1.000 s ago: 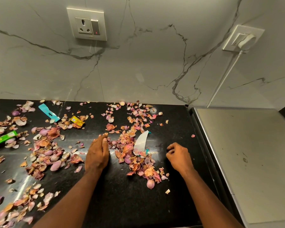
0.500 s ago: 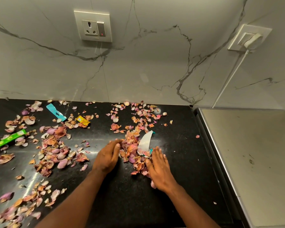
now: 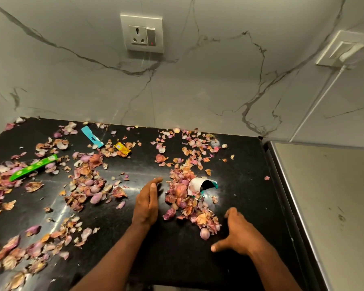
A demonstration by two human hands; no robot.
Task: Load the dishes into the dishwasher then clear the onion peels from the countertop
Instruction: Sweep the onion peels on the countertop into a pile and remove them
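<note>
between the hands on the black countertop (image 3: 177, 259), a heap of onion peels (image 3: 187, 203) with a curled white wrapper (image 3: 195, 184); left hand (image 3: 146, 203) on edge, fingers straight, holding nothing; right hand (image 3: 237, 236) spread, fingers relaxed, empty, just beside the heap.

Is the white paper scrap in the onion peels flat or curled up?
Curled: the white paper scrap arches over, teal underside showing, atop the peel pile.
</note>
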